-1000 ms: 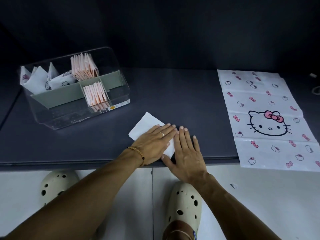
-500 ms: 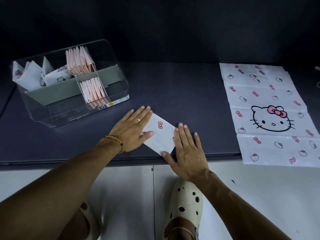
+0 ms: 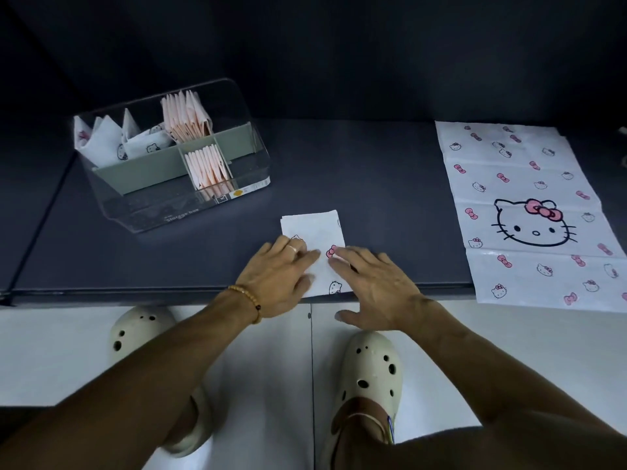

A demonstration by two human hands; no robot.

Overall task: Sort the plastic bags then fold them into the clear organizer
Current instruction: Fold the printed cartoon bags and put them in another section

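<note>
On the dark tabletop (image 3: 356, 184) the clear organizer (image 3: 142, 212) sits well off to my upper left, already holding folded white and pink bags, while a flat cat-print bag (image 3: 529, 218) lies spread out well to my right, not yet folded. The half-folded white bag (image 3: 314, 228) I am working on lies at the near edge between my hands, its long axis running straight away from me. My left hand (image 3: 274, 283) and right hand (image 3: 380, 283) both press its near half with flat, released fingers (image 3: 305, 254), grasping nothing, so I judge the free far end is what folds next, equally near either hand.
</note>
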